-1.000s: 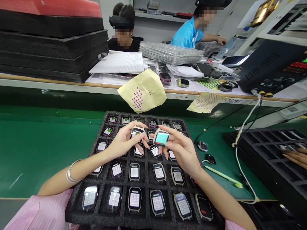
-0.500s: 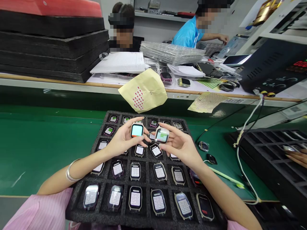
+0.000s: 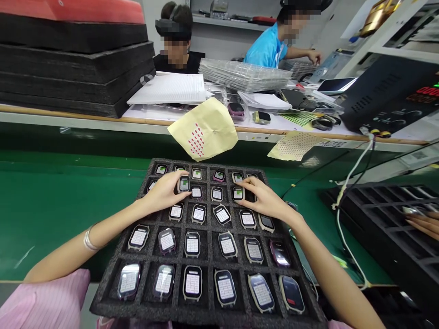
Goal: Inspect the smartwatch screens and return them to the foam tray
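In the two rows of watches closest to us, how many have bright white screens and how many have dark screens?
In the two nearest rows of the black foam tray:
Watches with bright white screens: 10
Watches with dark screens: 2
Total: 12

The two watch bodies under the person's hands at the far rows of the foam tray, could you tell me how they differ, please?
The watch under the left hand has a dark case; the watch under the right hand has a pale beige case. The dark one sits left of the tray's middle, the beige one right of it. Both have lit screens with a green patch and rest at pockets of the black foam tray, held at the fingertips.
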`<action>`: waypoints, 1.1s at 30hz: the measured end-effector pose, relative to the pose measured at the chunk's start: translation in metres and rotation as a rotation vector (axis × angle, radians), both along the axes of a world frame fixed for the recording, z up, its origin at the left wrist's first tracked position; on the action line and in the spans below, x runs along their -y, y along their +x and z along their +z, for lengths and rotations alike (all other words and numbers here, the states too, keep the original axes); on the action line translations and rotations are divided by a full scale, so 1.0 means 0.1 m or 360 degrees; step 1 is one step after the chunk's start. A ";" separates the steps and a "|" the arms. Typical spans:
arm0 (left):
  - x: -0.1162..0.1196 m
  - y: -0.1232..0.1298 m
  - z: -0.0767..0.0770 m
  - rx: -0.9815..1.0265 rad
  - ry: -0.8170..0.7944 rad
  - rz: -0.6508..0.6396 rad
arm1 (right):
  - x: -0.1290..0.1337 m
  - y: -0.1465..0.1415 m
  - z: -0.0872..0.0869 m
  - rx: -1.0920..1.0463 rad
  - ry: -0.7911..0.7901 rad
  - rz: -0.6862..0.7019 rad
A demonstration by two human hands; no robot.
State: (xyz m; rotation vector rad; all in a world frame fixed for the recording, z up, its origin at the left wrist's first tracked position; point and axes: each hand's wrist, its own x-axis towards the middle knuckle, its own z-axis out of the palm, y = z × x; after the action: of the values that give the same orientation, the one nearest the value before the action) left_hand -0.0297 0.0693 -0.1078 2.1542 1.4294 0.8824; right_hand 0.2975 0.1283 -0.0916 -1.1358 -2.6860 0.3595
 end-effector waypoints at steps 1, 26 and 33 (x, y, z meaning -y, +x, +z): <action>-0.05 -0.05 -0.03 -0.0169 0.0035 0.0007 | 0.01 -0.01 0.02 0.0008 0.0038 0.0029; -0.30 0.54 0.16 -0.1164 -0.0013 -0.0318 | 0.06 -0.56 0.17 -0.1042 -0.0817 -0.0290; -0.25 0.28 0.12 0.0038 -0.0108 -0.0138 | 0.30 -0.68 0.25 -0.1817 -0.1225 -0.0380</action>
State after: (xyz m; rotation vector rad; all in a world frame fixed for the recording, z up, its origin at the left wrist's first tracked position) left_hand -0.0016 0.0940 -0.0954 2.1313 1.3247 0.8134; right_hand 0.2298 0.0985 -0.0668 -0.9128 -1.3895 1.5106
